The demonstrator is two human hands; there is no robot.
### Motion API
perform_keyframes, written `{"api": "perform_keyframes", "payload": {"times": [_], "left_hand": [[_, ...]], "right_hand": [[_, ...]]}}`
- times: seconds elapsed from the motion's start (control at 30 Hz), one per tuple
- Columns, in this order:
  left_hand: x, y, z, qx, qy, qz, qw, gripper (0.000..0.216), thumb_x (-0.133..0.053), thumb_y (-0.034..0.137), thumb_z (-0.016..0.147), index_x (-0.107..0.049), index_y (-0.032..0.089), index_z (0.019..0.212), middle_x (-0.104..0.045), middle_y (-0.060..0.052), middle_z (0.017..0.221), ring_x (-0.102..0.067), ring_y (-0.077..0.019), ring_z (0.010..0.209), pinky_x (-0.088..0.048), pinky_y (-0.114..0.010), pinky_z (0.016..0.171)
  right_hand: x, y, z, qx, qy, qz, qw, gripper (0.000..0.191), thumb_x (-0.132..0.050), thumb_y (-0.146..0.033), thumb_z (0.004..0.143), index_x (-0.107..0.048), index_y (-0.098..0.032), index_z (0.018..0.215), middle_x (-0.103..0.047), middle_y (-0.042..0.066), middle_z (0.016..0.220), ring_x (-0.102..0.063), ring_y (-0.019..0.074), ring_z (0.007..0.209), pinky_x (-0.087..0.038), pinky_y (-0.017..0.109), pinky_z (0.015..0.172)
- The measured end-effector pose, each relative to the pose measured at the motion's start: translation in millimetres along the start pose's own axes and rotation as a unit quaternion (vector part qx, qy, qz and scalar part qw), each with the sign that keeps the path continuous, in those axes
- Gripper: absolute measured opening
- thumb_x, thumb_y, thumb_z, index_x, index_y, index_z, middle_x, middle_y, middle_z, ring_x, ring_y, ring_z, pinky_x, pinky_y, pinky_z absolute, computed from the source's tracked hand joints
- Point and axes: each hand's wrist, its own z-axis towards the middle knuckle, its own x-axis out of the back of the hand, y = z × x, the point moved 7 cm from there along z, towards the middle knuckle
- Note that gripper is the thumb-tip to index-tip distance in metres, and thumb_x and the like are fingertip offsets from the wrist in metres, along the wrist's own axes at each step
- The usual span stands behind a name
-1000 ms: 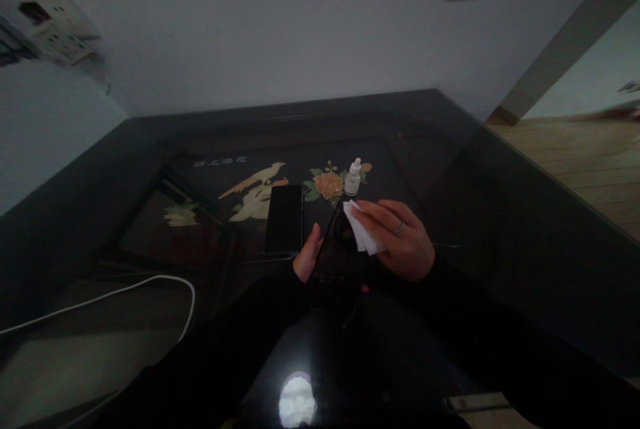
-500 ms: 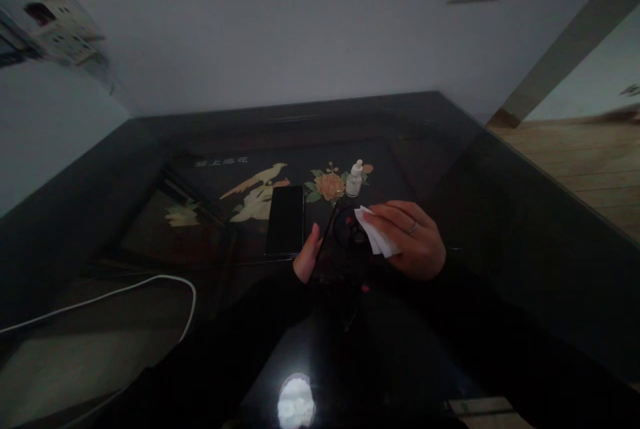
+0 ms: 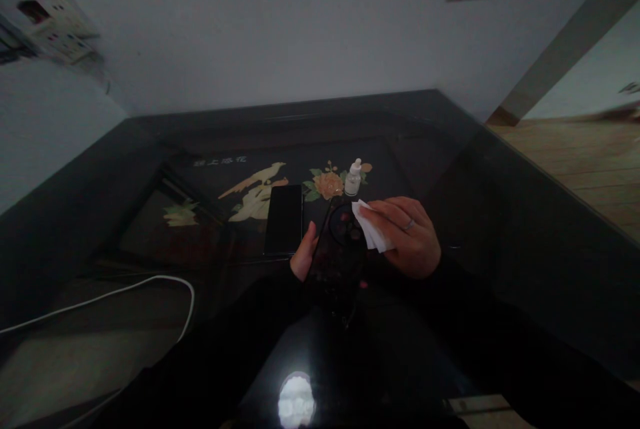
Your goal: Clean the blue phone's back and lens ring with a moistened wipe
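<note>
Head view | left hand (image 3: 303, 257) gripping phone (image 3: 336, 261) | right hand (image 3: 414, 240) pinching tissue (image 3: 369, 230) | likely wiping | next stroke needs phone steady

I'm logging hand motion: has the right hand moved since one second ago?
Yes: the right hand is slightly farther right, judged against the flower design on the table. Its white tissue shifted likewise.

Your counter (image 3: 400, 125) was dark and glossy, its top decorated with pale birds (image 3: 255, 204) and an orange-pink flower (image 3: 329, 185). A bright reflection (image 3: 297, 401) shone on the side nearest you. Against the birds' right side lay a dark phone (image 3: 284, 220), flat. A small white-capped dropper bottle (image 3: 353, 179) stood upright just right of the flower.
</note>
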Motion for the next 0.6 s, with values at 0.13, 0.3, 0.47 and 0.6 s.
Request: {"api": "perform_keyframes", "payload": {"times": [0.13,0.3,0.47,0.6], "left_hand": [[8,10,4,-0.034,0.013,0.004,0.999,0.067,-0.025,0.062,0.081,-0.043,0.015,0.126,-0.060,-0.015,0.111,-0.056,-0.0307,0.100,-0.039,-0.051,0.086],[13,6,12,-0.042,0.007,-0.004,0.999,0.070,-0.027,0.061,0.081,-0.041,0.011,0.128,-0.059,-0.015,0.112,-0.055,-0.0273,0.103,-0.037,-0.043,0.093],[1,-5,5,0.004,-0.011,0.006,1.000,0.068,-0.020,0.061,0.082,-0.038,0.016,0.131,-0.058,-0.016,0.113,-0.058,-0.0311,0.097,-0.039,-0.054,0.084],[-6,-5,2,0.003,0.005,0.006,1.000,0.065,-0.017,0.056,0.085,-0.039,0.014,0.130,-0.057,-0.014,0.117,-0.053,-0.0279,0.107,-0.038,-0.044,0.091]], "right_hand": [[-2,-14,-4,0.076,-0.013,0.065,0.995,0.031,-0.050,-0.019,0.078,-0.058,-0.012,0.107,-0.063,0.010,0.095,-0.054,0.0217,0.088,-0.045,0.040,0.079],[-4,-21,0,0.083,-0.030,0.073,0.993,0.035,-0.044,-0.016,0.081,-0.053,-0.012,0.115,-0.061,0.010,0.104,-0.053,0.0213,0.093,-0.045,0.040,0.083],[-2,-6,5,-0.013,-0.016,0.020,1.000,0.041,-0.046,-0.010,0.080,-0.051,-0.014,0.120,-0.060,0.011,0.106,-0.051,0.0227,0.096,-0.045,0.040,0.081],[-7,-20,8,0.035,-0.037,0.005,0.999,0.035,-0.046,-0.013,0.083,-0.053,-0.014,0.117,-0.060,0.009,0.107,-0.051,0.0208,0.097,-0.042,0.038,0.087]]}}
